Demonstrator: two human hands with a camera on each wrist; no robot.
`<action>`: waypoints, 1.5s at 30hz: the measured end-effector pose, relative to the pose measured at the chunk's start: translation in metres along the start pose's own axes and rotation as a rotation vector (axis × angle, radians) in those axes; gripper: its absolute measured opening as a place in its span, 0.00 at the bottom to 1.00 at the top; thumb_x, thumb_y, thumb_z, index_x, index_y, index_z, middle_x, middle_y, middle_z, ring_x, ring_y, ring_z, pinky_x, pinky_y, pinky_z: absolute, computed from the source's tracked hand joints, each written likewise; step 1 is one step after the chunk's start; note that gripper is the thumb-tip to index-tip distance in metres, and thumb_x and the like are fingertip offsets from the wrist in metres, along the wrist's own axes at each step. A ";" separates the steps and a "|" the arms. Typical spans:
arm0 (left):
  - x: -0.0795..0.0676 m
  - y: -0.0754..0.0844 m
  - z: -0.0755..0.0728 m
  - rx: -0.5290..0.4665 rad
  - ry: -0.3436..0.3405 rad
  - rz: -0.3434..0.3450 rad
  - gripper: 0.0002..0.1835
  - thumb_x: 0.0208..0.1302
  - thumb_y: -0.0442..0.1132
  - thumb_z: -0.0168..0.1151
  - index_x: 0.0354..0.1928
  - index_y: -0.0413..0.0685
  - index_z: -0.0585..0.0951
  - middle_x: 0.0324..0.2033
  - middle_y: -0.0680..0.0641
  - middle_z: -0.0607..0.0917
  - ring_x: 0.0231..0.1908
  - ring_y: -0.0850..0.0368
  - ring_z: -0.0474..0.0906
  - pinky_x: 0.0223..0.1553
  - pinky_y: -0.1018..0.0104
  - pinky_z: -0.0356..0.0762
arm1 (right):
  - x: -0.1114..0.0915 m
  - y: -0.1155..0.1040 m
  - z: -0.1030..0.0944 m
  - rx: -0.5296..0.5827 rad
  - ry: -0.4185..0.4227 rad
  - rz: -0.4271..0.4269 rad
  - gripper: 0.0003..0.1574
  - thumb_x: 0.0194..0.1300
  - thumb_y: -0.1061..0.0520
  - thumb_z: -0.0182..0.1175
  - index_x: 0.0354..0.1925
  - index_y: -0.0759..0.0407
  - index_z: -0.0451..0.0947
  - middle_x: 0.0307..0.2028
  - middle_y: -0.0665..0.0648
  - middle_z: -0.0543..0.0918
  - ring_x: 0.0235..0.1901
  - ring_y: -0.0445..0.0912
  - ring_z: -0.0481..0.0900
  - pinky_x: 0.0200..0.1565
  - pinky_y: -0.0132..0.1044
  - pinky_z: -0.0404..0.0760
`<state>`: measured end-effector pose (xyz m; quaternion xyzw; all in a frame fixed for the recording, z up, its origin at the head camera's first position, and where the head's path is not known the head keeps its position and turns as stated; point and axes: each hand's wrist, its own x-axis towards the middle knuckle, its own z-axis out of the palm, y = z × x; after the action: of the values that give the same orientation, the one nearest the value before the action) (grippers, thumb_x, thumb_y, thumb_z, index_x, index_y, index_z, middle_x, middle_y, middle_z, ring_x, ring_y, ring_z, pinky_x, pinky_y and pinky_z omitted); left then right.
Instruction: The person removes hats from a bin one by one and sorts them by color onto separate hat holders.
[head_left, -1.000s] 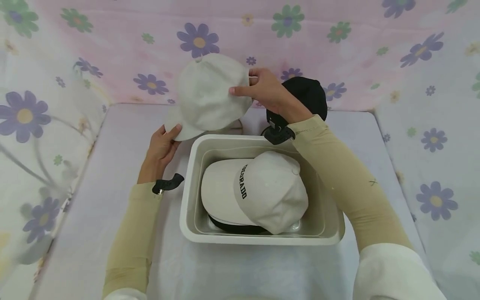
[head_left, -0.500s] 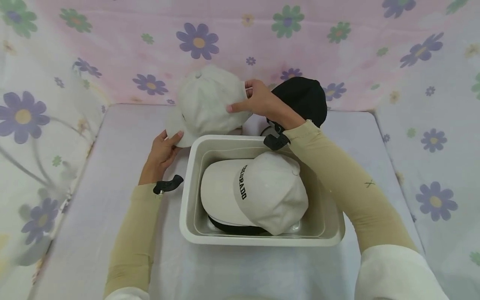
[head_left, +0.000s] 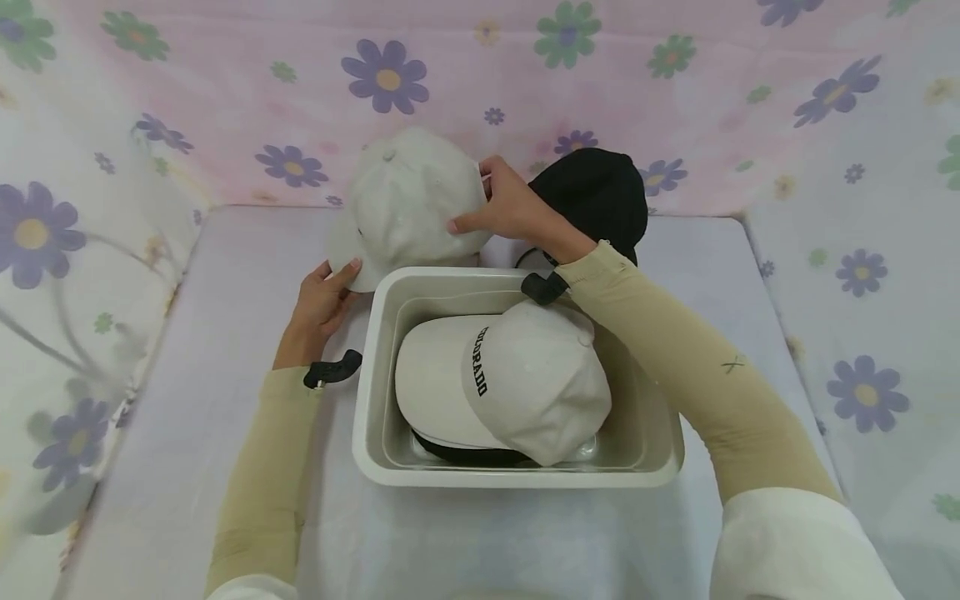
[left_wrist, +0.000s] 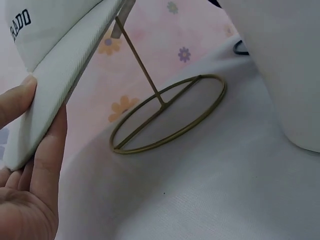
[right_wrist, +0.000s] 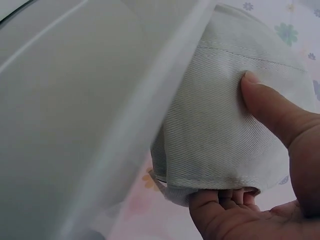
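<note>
A white baseball cap (head_left: pixel 416 200) sits over a brass-coloured wire stand (left_wrist: pixel 162 106) behind the bin. My left hand (head_left: pixel 321 304) pinches the cap's brim (left_wrist: pixel 67 57), thumb on top and fingers beneath. At the back of the same cap, my right hand (head_left: pixel 513 204) grips the lower edge, with the thumb outside and the fingers tucked inside, as the right wrist view shows. Dark lettering on the cap's front shows partly in the left wrist view. In the off-white plastic bin (head_left: pixel 517 479) lies another white cap (head_left: pixel 536 379) marked COLORADO, with a black brim (head_left: pixel 468 452) under it.
A black cap (head_left: pixel 596 196) stands behind the bin to the right, partly covered by my right forearm. The pale cloth-covered table (head_left: pixel 202 400) meets flower-printed curtains (head_left: pixel 450 50) at the back and sides.
The white cap has come down in both hands toward the table behind the bin, and its crown now sits lower. The bin and the caps in it have stayed put.
</note>
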<state>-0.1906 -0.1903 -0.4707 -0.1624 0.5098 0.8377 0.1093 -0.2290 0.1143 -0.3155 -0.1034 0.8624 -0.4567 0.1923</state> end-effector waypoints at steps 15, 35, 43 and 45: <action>-0.023 0.009 0.010 0.256 0.008 -0.077 0.41 0.72 0.41 0.63 0.78 0.38 0.53 0.49 0.46 0.76 0.35 0.62 0.86 0.41 0.71 0.85 | -0.016 -0.010 -0.008 -0.068 -0.071 -0.024 0.51 0.65 0.54 0.70 0.76 0.60 0.54 0.67 0.60 0.70 0.63 0.51 0.72 0.62 0.44 0.76; -0.077 0.020 0.000 1.075 -0.154 0.009 0.52 0.77 0.54 0.54 0.80 0.44 0.28 0.71 0.30 0.67 0.68 0.33 0.69 0.66 0.38 0.69 | -0.122 -0.062 -0.055 -0.402 -0.104 -0.198 0.50 0.73 0.41 0.59 0.81 0.53 0.47 0.79 0.53 0.55 0.77 0.47 0.56 0.76 0.47 0.57; -0.103 0.047 0.015 1.138 -0.121 0.210 0.48 0.77 0.52 0.53 0.81 0.42 0.34 0.70 0.30 0.69 0.69 0.32 0.68 0.64 0.35 0.70 | -0.191 -0.065 -0.072 -0.501 -0.020 -0.343 0.47 0.75 0.43 0.59 0.81 0.48 0.49 0.79 0.46 0.54 0.78 0.46 0.52 0.72 0.53 0.62; -0.108 0.054 0.019 1.135 -0.113 0.268 0.46 0.77 0.50 0.53 0.81 0.42 0.37 0.70 0.29 0.69 0.68 0.32 0.69 0.64 0.35 0.70 | -0.205 -0.061 -0.074 -0.517 -0.004 -0.346 0.47 0.75 0.44 0.59 0.82 0.44 0.47 0.79 0.44 0.53 0.78 0.47 0.52 0.71 0.55 0.61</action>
<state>-0.1127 -0.1997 -0.3768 0.0324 0.8881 0.4476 0.0993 -0.0748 0.2084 -0.1783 -0.2948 0.9193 -0.2479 0.0806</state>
